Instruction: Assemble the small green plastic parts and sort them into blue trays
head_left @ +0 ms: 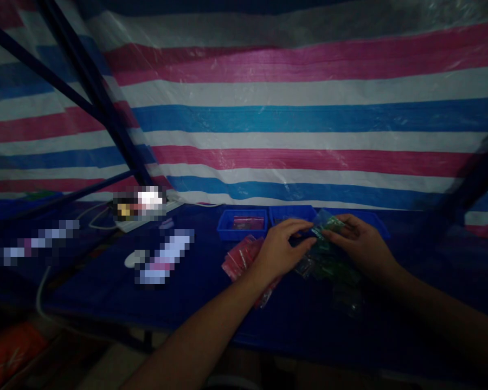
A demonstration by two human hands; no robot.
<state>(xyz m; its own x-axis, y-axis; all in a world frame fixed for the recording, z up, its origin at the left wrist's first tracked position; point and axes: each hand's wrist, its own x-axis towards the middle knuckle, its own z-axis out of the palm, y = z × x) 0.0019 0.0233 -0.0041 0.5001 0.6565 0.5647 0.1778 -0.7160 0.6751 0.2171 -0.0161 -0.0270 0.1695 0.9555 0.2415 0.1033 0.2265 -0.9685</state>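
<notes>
My right hand [360, 238] pinches a small clear and green packet [328, 221] above the blue table. My left hand [284, 244] is at the packet's left edge, its thumb and fingers curved toward it with a gap between them; whether its fingertips grip the packet is too dark to tell. Red packets [242, 255] lie fanned out under and beside my left wrist. Dark green packets [337, 271] are spread below my right hand. Behind my hands stand a blue tray [231, 235] with a pink-edged packet in it and another blue tray [290, 210], partly hidden.
A white power strip [148, 216] with cables lies at the back left of the blue table [117, 281]. Nearby are a round white object [134, 258] and a blurred-out item. Blue metal bars [117, 135] rise before a striped sheet [288, 119].
</notes>
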